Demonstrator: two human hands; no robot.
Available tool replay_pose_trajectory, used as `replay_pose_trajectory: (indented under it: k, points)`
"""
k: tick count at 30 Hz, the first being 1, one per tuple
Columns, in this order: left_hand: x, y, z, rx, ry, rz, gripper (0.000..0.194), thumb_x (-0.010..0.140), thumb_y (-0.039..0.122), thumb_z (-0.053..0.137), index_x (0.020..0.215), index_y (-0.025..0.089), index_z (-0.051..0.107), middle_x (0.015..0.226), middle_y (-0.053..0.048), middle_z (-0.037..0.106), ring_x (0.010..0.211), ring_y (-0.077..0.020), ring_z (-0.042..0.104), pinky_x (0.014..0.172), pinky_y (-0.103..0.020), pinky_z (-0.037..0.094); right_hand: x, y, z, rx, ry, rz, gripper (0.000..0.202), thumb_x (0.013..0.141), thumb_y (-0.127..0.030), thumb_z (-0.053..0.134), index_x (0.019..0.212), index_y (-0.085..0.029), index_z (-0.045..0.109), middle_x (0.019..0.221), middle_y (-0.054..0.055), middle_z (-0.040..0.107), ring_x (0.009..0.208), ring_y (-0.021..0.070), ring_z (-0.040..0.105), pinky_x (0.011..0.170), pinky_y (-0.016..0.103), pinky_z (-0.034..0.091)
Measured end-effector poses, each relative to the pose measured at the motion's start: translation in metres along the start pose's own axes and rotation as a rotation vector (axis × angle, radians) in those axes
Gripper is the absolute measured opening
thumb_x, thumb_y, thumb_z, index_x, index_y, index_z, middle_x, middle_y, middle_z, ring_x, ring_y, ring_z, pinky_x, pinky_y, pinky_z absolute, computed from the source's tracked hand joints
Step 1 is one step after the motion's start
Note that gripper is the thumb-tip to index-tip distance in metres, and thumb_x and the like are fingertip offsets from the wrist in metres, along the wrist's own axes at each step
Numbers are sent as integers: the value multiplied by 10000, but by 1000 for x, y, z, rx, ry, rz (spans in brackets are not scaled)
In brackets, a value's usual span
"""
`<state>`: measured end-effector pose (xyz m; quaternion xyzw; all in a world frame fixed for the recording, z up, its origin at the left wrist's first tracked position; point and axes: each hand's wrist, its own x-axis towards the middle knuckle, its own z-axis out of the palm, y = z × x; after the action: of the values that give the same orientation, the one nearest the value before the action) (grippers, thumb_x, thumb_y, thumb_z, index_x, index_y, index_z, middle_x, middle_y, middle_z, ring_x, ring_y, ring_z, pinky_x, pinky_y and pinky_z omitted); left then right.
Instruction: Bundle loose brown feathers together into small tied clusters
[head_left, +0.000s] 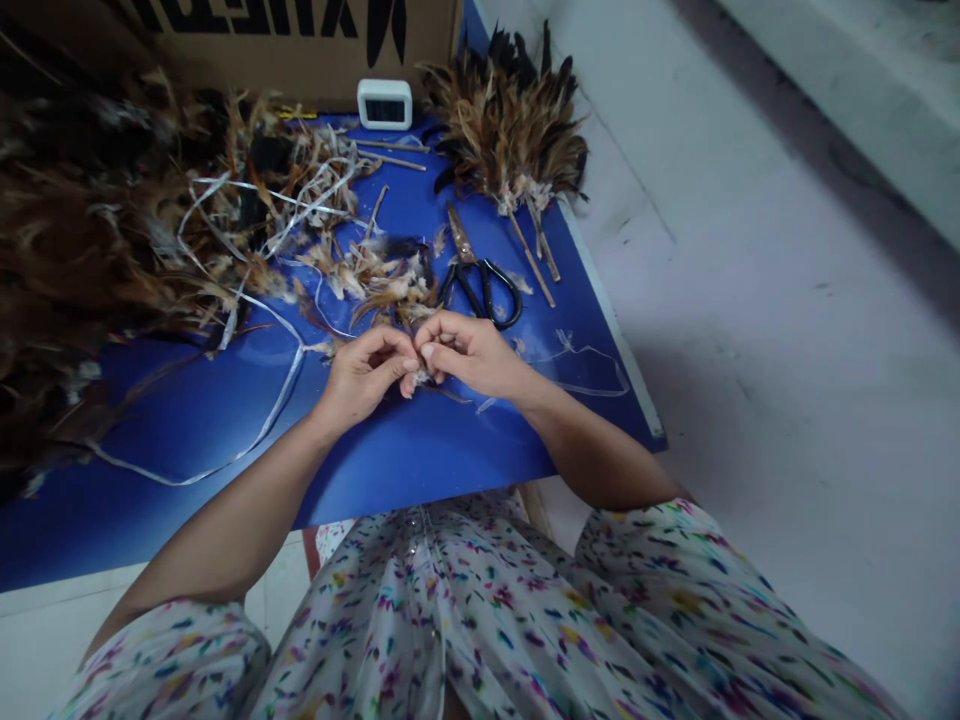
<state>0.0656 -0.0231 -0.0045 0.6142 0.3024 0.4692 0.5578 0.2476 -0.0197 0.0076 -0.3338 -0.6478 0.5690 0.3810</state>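
My left hand (369, 372) and my right hand (466, 352) meet over the blue table, fingertips pinched close together. Between them is a small feather bunch (421, 376) with pale, fluffy ends, mostly covered by my fingers. Brown and cream loose feathers (367, 275) lie just beyond my hands. Black-handled scissors (484, 285) rest beyond my right hand, blades pointing away. White string (281, 395) loops over the table on the left, and a thin clear strip (592, 388) curls to the right of my right wrist.
A big brown feather heap (97, 250) covers the left side. Feather bundles on sticks (517, 130) lie at the back right, beside a white digital device (385, 105). Behind stands a cardboard box (300, 60). The blue table (450, 450) ends at a wall on the right.
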Motion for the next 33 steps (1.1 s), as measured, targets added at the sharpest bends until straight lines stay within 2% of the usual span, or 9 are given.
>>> replay_pose_trajectory:
  k: [11,26,33]
  points:
    - [3,-1,0,68,99,105,206,800,306,762,754,172,613,561,49,620,444,-76,580,470,-187,472,-1,-4,1,76,43,46,300,771,-358,766,861,-162,557,732,-23,619,642,72,583,625,223,489]
    - [3,-6,0,22,92,80,211,799,282,766,787,188,578,565,54,620,437,-93,596,462,-206,500,-1,0,0,47,58,78,270,779,-346,757,854,-161,573,691,-29,612,615,76,576,592,227,490]
    - [4,-6,0,54,126,69,261,776,338,784,779,186,571,561,53,611,450,-95,589,469,-216,488,0,2,1,71,65,92,294,767,-347,766,881,-163,568,696,-33,611,611,77,583,595,228,502]
